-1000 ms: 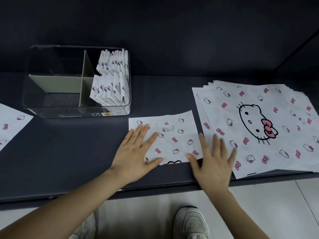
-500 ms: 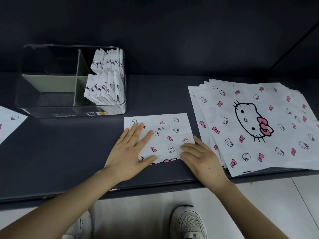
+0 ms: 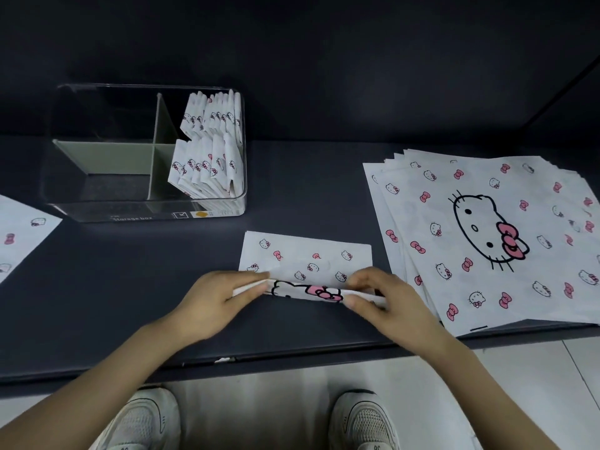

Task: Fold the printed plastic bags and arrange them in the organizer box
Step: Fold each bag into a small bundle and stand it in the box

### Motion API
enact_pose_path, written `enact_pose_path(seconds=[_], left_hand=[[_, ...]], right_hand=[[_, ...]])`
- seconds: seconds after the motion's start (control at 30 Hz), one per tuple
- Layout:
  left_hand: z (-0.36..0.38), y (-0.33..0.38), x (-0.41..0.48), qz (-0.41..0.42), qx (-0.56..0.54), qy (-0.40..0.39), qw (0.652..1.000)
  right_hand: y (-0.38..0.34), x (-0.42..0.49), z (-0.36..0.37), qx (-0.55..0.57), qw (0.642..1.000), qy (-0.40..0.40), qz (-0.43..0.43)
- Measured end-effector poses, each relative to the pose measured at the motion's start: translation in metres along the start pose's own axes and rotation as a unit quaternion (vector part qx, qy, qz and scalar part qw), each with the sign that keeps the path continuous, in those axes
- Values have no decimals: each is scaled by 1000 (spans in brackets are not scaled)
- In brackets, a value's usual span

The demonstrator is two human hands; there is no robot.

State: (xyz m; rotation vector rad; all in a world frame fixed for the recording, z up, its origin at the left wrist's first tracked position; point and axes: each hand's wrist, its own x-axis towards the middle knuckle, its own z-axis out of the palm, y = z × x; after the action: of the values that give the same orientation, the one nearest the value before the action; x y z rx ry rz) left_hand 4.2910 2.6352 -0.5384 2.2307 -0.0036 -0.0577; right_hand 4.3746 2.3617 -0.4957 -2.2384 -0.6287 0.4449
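Observation:
A partly folded white printed bag (image 3: 308, 258) with cat faces and pink bows lies on the dark table in front of me. My left hand (image 3: 214, 303) pinches its near left edge and my right hand (image 3: 383, 303) pinches its near right edge; the near edge is lifted and turned over. The clear organizer box (image 3: 146, 209) stands at the back left, with several folded bags (image 3: 207, 151) upright in its two right compartments. A stack of flat unfolded bags (image 3: 487, 235) lies at the right.
Another flat printed bag (image 3: 19, 232) pokes in at the left edge. The two left compartments of the box hold nothing. The table's front edge runs just below my wrists, with my shoes (image 3: 363, 420) on the pale floor beneath. A dark wall backs the table.
Both hands went from lying flat on the bag to gripping its near edge and lifting it up and over, so the bag now looks narrower front to back.

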Motion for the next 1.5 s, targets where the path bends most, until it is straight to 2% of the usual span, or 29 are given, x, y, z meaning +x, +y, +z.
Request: enact_pose_path(seconds=[0.1, 0.2, 0.33, 0.47, 0.53, 0.63, 0.7, 0.8, 0.9, 1.03, 1.17, 1.23, 1.27, 1.33, 1.37, 1.43, 1.5], left_hand=[[-8, 8, 11, -47, 36, -20, 998], [-12, 16, 20, -68, 38, -5, 997], [-11, 18, 31, -96, 3, 38, 995], [-1, 20, 42, -143, 7, 146, 979], [6, 20, 47, -149, 25, 196, 969], [13, 22, 47, -168, 108, 210, 957], [14, 20, 44, -132, 216, 223, 941], [17, 16, 38, 3, 344, 254, 904], [29, 21, 41, 100, 342, 177, 917], [51, 21, 46, 34, 340, 62, 938], [57, 17, 46, 8, 361, 58, 931], [57, 18, 46, 2, 361, 55, 931], [56, 19, 46, 0, 364, 52, 930], [57, 19, 46, -2, 371, 48, 928], [58, 18, 46, -6, 373, 47, 927], [58, 18, 46, -8, 374, 51, 926], [58, 18, 46, -7, 371, 50, 927]], right_hand=[[2, 7, -12, 102, 990, -42, 87], [7, 19, -11, 151, 979, 17, 134], [11, 35, -5, 59, 976, 74, 196], [7, 42, 2, -51, 963, 109, 242], [8, 44, 8, -92, 956, 128, 248], [9, 45, 12, -112, 951, 140, 250], [10, 45, 12, -111, 952, 139, 251], [9, 47, 12, -118, 950, 135, 256], [8, 47, 11, -121, 949, 132, 260], [11, 49, 11, -124, 949, 131, 257], [10, 49, 10, -136, 946, 125, 268], [3, 48, 10, -161, 944, 132, 255], [0, 45, 10, -221, 936, 158, 223], [-1, 40, 18, -364, 895, 231, 116], [-2, 39, 24, -388, 888, 239, 63], [-1, 40, 40, -386, 906, 171, -22], [2, 42, 53, -388, 918, 72, -47]])
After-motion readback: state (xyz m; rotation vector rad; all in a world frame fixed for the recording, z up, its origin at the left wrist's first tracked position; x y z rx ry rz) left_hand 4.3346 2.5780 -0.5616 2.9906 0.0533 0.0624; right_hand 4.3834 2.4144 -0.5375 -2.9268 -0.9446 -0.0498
